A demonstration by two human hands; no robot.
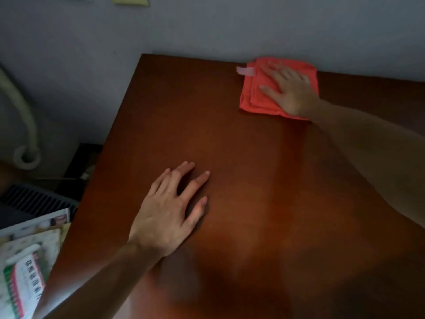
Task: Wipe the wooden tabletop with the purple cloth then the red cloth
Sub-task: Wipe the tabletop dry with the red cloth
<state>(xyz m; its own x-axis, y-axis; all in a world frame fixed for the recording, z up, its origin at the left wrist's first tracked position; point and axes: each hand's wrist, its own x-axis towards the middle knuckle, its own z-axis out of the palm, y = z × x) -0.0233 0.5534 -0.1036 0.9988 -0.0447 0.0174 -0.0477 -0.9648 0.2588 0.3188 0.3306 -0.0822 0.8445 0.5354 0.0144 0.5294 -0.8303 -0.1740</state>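
The wooden tabletop (241,157) is reddish brown and fills most of the view. A folded red cloth (253,97) with a pale loop tag lies near the far edge, by the wall. My right hand (287,88) presses flat on that cloth, fingers spread and pointing left. My left hand (170,210) rests flat on the bare wood in the near middle, fingers apart, holding nothing. No purple cloth is in view.
A grey wall (207,26) runs along the table's far edge. Left of the table, lower down, are a dark slatted vent (34,201), a pale curved pipe (25,125), and a pile of printed papers and packaging (25,268).
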